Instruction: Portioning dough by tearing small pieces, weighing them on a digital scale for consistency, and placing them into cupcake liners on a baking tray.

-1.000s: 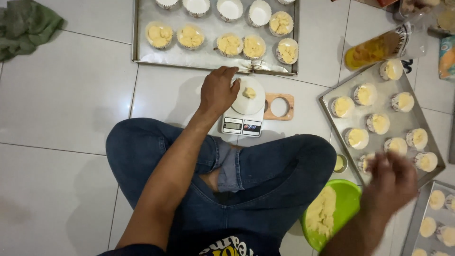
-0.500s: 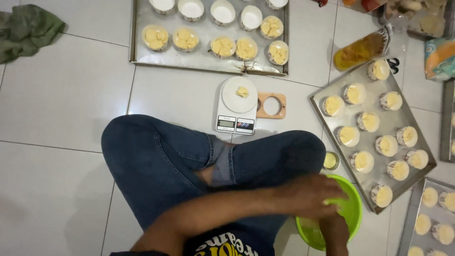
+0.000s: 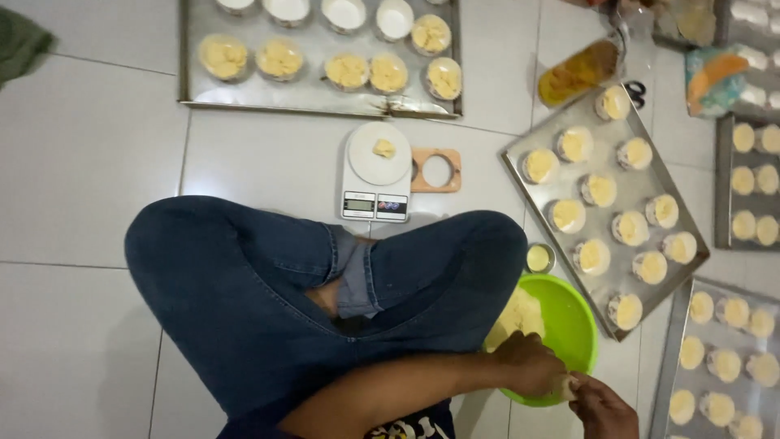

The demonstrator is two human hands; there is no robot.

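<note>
Both hands met at the near rim of the green bowl (image 3: 573,325) beside the person's right knee. The left hand (image 3: 532,366) was curled on pale dough (image 3: 513,319); the right hand (image 3: 603,406) pinched a small piece. A dough lump (image 3: 383,149) sat on the kitchen scale (image 3: 375,172) ahead.

There are four metal trays (image 3: 203,93), one white scale (image 3: 375,175), one green bowl (image 3: 581,325), and two hands (image 3: 532,366).

Both hands meet at the green bowl (image 3: 573,325) at five o'clock. The left hand (image 3: 532,362) and right hand (image 3: 601,406) pinch yellow dough (image 3: 513,315). A small white scale (image 3: 375,171) sits at twelve o'clock with a dough bit on top.
</note>
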